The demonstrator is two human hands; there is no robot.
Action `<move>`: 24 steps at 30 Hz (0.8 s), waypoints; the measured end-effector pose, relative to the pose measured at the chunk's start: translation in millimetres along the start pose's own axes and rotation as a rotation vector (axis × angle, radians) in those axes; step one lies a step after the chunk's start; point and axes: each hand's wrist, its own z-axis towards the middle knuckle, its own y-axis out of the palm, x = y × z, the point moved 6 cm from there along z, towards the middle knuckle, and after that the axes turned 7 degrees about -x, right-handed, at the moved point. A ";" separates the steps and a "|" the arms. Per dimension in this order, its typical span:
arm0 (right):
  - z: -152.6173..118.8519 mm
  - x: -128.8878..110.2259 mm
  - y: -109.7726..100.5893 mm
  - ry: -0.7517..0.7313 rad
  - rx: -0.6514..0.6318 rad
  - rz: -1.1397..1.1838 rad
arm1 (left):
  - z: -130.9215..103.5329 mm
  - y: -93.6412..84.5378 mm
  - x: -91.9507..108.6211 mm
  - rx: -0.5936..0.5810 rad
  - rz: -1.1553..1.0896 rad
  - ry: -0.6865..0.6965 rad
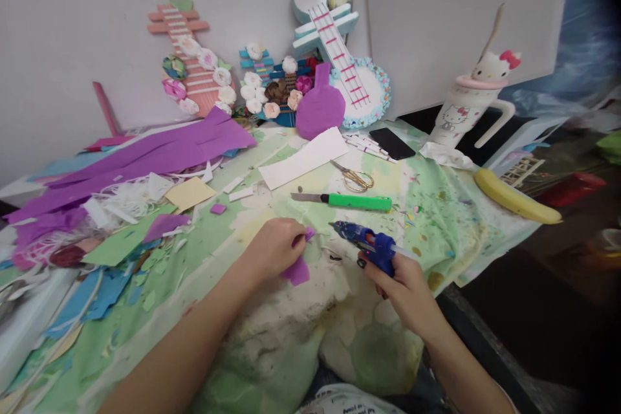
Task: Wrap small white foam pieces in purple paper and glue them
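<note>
My left hand (277, 247) is closed on a small piece of purple paper (297, 271), which shows below and beside the fingers. In my right hand (403, 284) is a blue hot glue gun (365, 242), its nozzle pointing left toward the purple piece but apart from it. A white glue stick (403, 252) sticks out of the gun's back. Just beyond the hands lies a green-handled utility knife (359, 202) with its blade out to the left. Gold-handled scissors (356, 178) rest behind the knife. A small purple square (218, 209) lies left of it.
Purple sheets (145, 155), white string (130, 197) and paper scraps pile up at left. Decorated guitar-shaped crafts, one pink (198, 81), one white (356, 87), one purple (320, 110), lean on the wall. At right are a phone (392, 143), a tumbler (458, 113) and a banana (514, 197).
</note>
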 end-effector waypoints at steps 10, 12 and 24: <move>-11.2 27.1 -72.3 0.035 0.435 -0.368 | -5.9 18.8 22.9 0.036 0.494 0.081; -6.0 31.8 -83.8 0.114 0.438 -0.515 | -8.8 23.4 27.1 0.051 0.559 0.092; 25.4 46.2 -117.7 0.300 0.449 -0.835 | -16.7 32.4 45.6 0.114 0.697 0.119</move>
